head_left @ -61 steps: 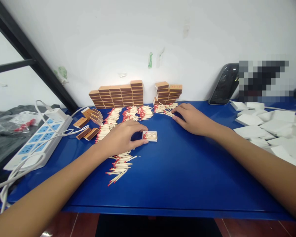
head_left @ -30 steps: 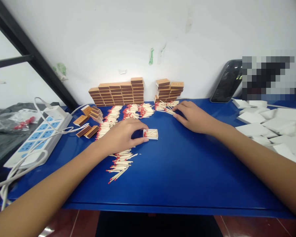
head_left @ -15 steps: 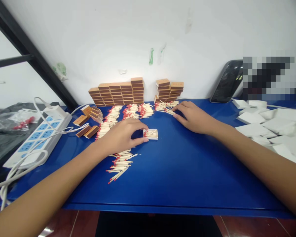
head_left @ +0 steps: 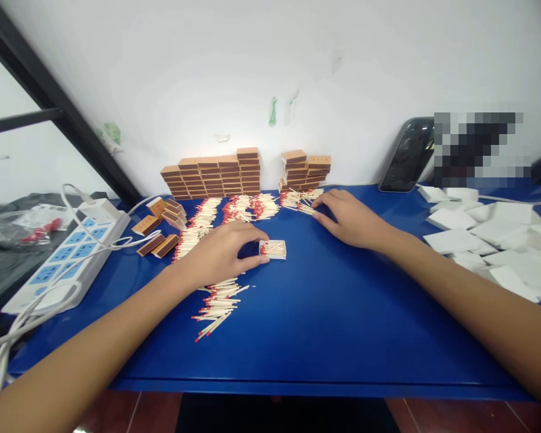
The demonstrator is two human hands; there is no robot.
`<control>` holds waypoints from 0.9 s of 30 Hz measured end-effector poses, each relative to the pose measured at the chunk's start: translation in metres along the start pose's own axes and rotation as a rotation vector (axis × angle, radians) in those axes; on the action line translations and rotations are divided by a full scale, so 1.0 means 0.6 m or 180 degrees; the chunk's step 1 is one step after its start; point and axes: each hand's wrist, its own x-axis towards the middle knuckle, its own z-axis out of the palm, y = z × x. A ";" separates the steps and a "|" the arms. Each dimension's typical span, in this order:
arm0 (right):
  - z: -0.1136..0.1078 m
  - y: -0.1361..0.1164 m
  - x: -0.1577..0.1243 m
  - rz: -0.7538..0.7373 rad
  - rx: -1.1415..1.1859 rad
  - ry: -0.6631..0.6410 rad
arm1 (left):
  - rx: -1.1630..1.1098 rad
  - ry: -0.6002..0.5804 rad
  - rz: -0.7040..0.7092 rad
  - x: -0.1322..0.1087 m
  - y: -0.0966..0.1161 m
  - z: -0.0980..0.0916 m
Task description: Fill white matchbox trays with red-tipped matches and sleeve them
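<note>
My left hand (head_left: 223, 255) grips a small white matchbox tray (head_left: 277, 257) by its left end, thumb in front and fingers behind. Some red-tipped matches lie inside the tray. Over at the back, my right hand (head_left: 347, 219) has its thumb and fingertips closed around a few matches (head_left: 305, 208) at the edge of a loose pile (head_left: 293, 198). More piles of matches (head_left: 265, 205) spread to the left, and one group (head_left: 219, 307) lies in front of my left wrist.
Stacked matchboxes (head_left: 216, 177) line the wall, with a smaller stack (head_left: 304, 171) beside them. Loose matchbox sleeves (head_left: 146, 225) and a white power strip (head_left: 67, 258) are at left. White trays (head_left: 496, 234) heap up at right, near a leaning dark phone (head_left: 406, 156). All rest on a blue table (head_left: 324, 331).
The whole view has shifted slightly. My left hand keeps its hold on the tray, and my right fingertips stay at the same pile with little visible movement.
</note>
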 end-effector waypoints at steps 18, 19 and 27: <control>-0.012 0.000 0.011 -0.0011 0.0394 0.0233 | -0.0067 0.0178 -0.0127 -0.003 -0.004 0.006; -0.015 0.000 0.010 -0.0037 0.0396 0.0231 | -0.0049 0.0193 -0.0127 -0.003 -0.005 0.006; -0.024 -0.019 0.006 -0.0187 0.0527 0.0026 | -0.0021 0.0295 -0.0088 -0.005 -0.007 0.007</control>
